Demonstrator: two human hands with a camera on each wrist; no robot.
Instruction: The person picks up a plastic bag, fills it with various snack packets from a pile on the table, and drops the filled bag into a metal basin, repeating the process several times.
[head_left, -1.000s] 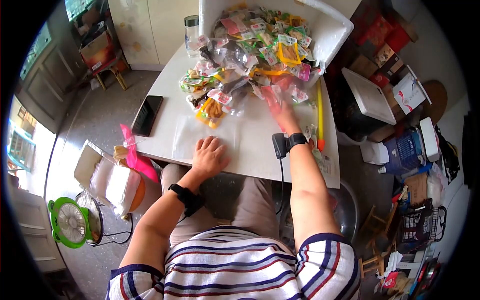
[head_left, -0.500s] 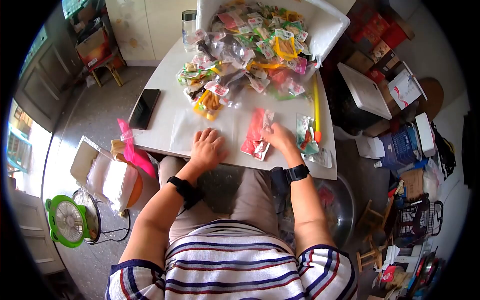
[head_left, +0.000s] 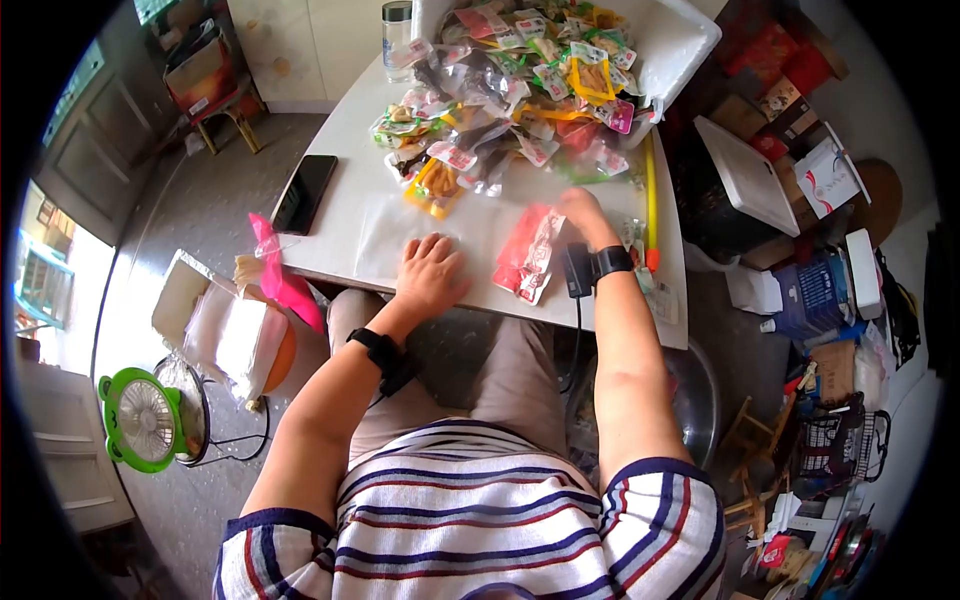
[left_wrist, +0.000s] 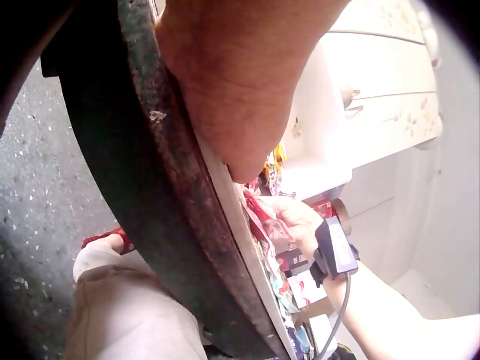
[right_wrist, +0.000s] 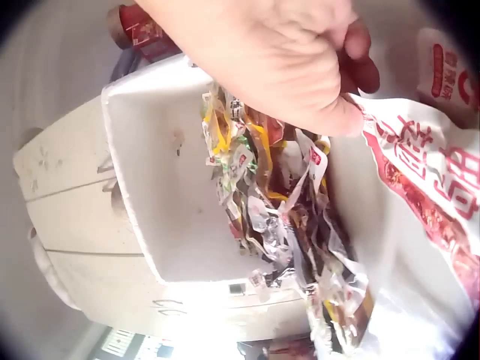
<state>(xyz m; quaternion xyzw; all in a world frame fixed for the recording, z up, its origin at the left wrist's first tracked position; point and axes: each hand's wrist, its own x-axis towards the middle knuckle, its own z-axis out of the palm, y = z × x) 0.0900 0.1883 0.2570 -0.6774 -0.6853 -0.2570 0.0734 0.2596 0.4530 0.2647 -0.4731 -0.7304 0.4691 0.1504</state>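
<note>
My right hand (head_left: pixel 588 217) pinches the corner of a red and white food packet (right_wrist: pixel 427 195) between thumb and fingers, as the right wrist view shows. That packet lies at a slant over the front part of the table (head_left: pixel 480 292). Another red-labelled packet (right_wrist: pixel 450 75) lies beside it. My left hand (head_left: pixel 431 273) rests palm down near the table's front edge, its fingers extended over the side of a clear plastic bag (head_left: pixel 383 243). In the left wrist view, the fingers of that hand are hidden behind its wrist and palm.
A heap of food packets (head_left: pixel 485 135) spills from a white foam box (head_left: pixel 680 50) at the back. A phone (head_left: pixel 305 195) lies at the left edge, a jar (head_left: pixel 397 40) behind. A yellow stick (head_left: pixel 651 195) and more packets (head_left: pixel 660 298) are on the right.
My right hand reached into the heap, drew red packets back to the table front, and is now at the far right corner of one. My left hand has stayed in place.
</note>
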